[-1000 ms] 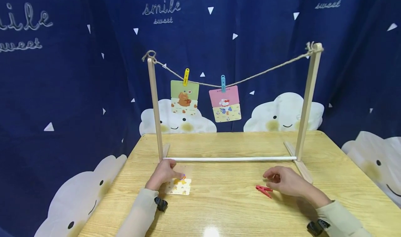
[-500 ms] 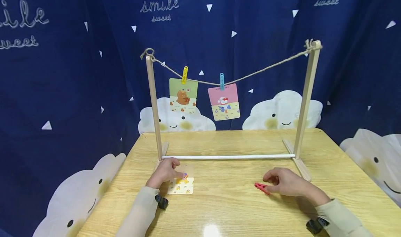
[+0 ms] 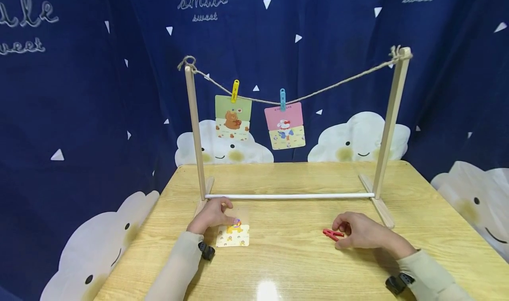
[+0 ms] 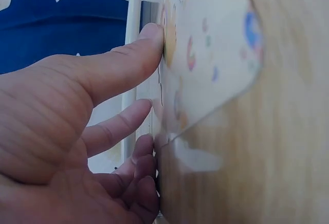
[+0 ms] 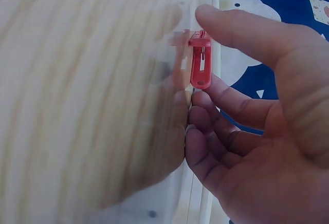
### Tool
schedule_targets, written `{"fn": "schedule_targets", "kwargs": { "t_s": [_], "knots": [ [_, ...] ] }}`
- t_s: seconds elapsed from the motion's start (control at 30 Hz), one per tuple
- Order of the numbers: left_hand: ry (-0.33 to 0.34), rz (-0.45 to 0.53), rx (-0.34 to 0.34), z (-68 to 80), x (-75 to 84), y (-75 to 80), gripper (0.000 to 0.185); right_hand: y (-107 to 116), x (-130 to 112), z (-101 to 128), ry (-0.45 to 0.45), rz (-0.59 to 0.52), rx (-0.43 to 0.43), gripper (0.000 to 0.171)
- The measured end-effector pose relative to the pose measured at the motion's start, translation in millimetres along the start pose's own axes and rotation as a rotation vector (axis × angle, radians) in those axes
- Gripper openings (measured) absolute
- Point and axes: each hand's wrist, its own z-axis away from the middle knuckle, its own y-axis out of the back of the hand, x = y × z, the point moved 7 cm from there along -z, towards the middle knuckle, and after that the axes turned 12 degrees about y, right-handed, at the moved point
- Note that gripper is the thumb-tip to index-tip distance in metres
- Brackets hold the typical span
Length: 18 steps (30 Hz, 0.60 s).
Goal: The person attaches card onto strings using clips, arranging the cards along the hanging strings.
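On the table at left lies a yellow-and-cream card with a small bear print. My left hand is over it, and in the left wrist view the thumb presses on its face while the other fingers reach toward the tabletop. At right, a red clothespin lies on the wood, its two handles toward my right hand. That hand's thumb and fingers stand apart around the clothespin, with the index fingertip at its lower end in the right wrist view.
A wooden stand with a left post, a right post and a white bar stands behind the hands. From its twine hang a green card under a yellow clothespin and a pink card under a blue clothespin.
Under my left hand the flat card has slid a little to the right. The red clothespin has turned beside my right fingers, its handles now toward the hand. The head view has tilted slightly down.
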Motion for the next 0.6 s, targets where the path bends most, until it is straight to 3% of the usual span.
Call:
{"fn": "schedule_targets", "kwargs": {
  "t_s": [0.37, 0.6],
  "knots": [
    [-0.022, -0.054, -0.019, -3.1, 2.6, -3.7, 0.047, -2.4, 2.5, 0.2, -0.013, -0.011, -0.014, 0.039],
    [-0.041, -0.066, 0.007, -2.2, 7.3, -1.6, 0.045, -1.1, 2.3, -0.4, -0.012, -0.014, -0.010, 0.039]
  ]
}}
